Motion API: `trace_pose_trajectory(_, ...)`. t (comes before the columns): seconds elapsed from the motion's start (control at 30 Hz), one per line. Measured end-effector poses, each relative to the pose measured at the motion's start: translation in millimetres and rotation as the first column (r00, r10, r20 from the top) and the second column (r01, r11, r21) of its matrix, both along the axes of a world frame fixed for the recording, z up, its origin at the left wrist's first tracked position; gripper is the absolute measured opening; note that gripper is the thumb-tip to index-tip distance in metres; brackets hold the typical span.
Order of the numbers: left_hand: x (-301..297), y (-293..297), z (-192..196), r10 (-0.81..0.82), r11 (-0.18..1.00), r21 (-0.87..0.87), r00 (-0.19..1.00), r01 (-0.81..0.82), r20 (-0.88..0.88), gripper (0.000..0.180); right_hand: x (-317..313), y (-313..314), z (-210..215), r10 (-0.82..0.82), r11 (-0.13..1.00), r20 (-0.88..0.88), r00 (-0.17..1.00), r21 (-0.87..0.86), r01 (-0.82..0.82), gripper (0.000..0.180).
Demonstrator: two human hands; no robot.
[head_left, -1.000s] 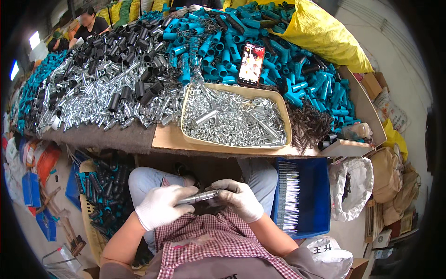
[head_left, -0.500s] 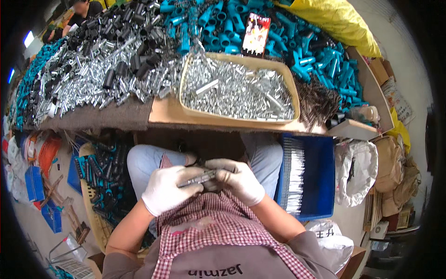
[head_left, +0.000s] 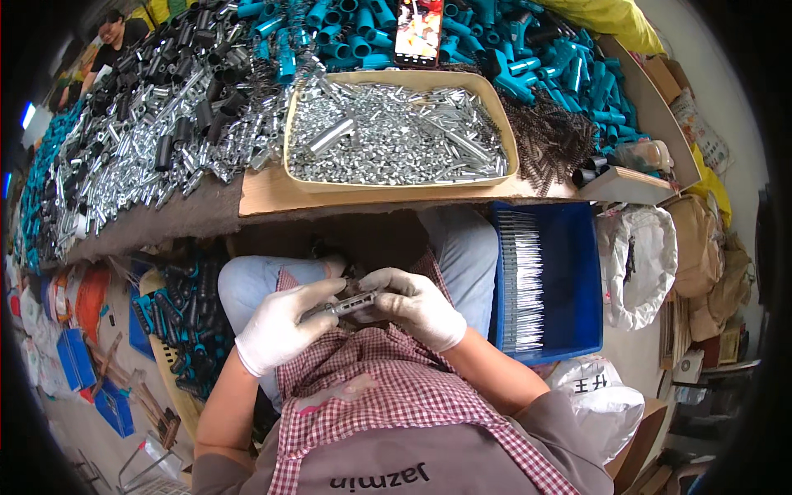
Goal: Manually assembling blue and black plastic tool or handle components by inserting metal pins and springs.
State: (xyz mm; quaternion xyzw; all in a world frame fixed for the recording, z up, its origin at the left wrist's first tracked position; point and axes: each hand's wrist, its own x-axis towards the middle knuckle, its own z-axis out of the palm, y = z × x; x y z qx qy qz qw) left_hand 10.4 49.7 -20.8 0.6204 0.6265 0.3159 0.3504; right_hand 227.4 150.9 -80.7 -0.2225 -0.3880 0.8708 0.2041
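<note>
Above my lap, both hands wear white gloves and are closed around one slim grey metal piece [head_left: 351,304] with small slots along its side. My left hand [head_left: 280,326] pinches its left end between thumb and fingers. At the other end, the thumb and curled fingers of my right hand [head_left: 419,308] grip it. The fingers partly hide the piece, so its full shape does not show. Beyond my hands stands a cream tray [head_left: 396,186] on the bench, heaped with small silvery metal parts [head_left: 388,132].
Piles of silvery tubes [head_left: 124,157], teal plastic pieces [head_left: 569,74] and dark springs [head_left: 549,140] cover the bench. A lit phone [head_left: 419,33] leans behind the tray. To my right are a blue crate [head_left: 573,330] with rowed metal pieces and a white sack [head_left: 648,309]. Another person [head_left: 124,37] sits far left.
My head view has shifted, so the bench and tray appear higher. The metal piece has turned in my fingers, and its slotted side now shows more clearly.
</note>
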Motion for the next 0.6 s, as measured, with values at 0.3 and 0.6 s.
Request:
trace_pose_trajectory(0.3,30,7,-20,-0.069,0.994,0.066,0.976,0.084,-0.207,0.030,17,-7,-12,-0.009,0.955,0.168,0.986,0.293,-0.042,0.037)
trace_pose_trajectory(0.6,48,9,-36,0.180,0.979,0.098,0.984,-0.180,0.010,0.024,188,98,-108,-0.915,0.335,0.325,0.239,0.942,0.000,0.018)
